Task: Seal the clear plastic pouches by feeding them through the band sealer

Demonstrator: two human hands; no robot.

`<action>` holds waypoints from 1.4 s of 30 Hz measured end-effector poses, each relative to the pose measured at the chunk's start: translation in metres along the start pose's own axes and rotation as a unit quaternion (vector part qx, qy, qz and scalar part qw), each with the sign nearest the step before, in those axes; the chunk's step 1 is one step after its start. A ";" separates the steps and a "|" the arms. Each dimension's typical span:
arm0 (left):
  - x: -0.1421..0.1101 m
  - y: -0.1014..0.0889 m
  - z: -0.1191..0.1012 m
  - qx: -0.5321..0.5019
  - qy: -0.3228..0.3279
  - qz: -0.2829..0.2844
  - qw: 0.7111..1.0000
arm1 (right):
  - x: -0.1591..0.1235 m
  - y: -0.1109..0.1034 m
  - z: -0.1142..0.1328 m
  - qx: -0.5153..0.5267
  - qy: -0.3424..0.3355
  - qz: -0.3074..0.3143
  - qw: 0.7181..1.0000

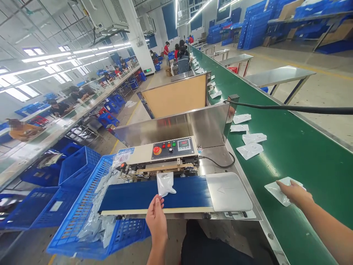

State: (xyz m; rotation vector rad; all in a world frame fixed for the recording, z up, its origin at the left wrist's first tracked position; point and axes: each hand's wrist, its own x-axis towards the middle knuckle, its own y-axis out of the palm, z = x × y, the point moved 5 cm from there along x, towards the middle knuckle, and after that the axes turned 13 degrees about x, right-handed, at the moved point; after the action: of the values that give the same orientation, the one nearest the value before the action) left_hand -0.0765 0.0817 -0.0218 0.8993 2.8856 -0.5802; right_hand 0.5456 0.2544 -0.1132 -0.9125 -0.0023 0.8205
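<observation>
Pinching light, slippery poly pouch [165, 183] by its low edge w/ L hand [156, 217] over blue sealer belt [190, 193]; R hand [295, 193] open on floppy pouch [275, 192].

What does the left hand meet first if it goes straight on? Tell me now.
The left hand meets the white plastic pouch at its fingertips first; beyond lies the dark blue belt of the stainless-steel band sealer, though depth is unclear.

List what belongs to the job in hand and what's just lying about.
Job in hand:
left hand pinching a plastic pouch over the sealing machine's blue belt
right hand on a second pouch on the green conveyor

Lying about:
blue crates
steel benches
black cable
</observation>
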 end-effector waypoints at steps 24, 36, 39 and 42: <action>-0.134 0.169 -0.091 0.047 0.203 0.366 0.907 | -0.280 0.018 0.112 0.376 -0.305 0.357 0.799; -0.126 0.182 -0.031 -0.047 -0.060 0.429 0.900 | -0.267 0.059 0.092 0.329 -0.053 0.418 0.845; -0.115 0.181 -0.028 -0.029 -0.050 0.407 0.912 | -0.261 0.063 0.089 0.318 -0.086 0.422 0.845; -0.100 0.183 -0.030 -0.011 -0.009 0.349 0.937 | -0.245 0.064 0.086 0.304 -0.131 0.344 0.879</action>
State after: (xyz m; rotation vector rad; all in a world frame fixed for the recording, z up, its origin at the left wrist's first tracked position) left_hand 0.1103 0.1779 -0.0376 1.7618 2.2903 -0.4649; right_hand 0.3042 0.1816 -0.0233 -0.1713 0.3469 1.4959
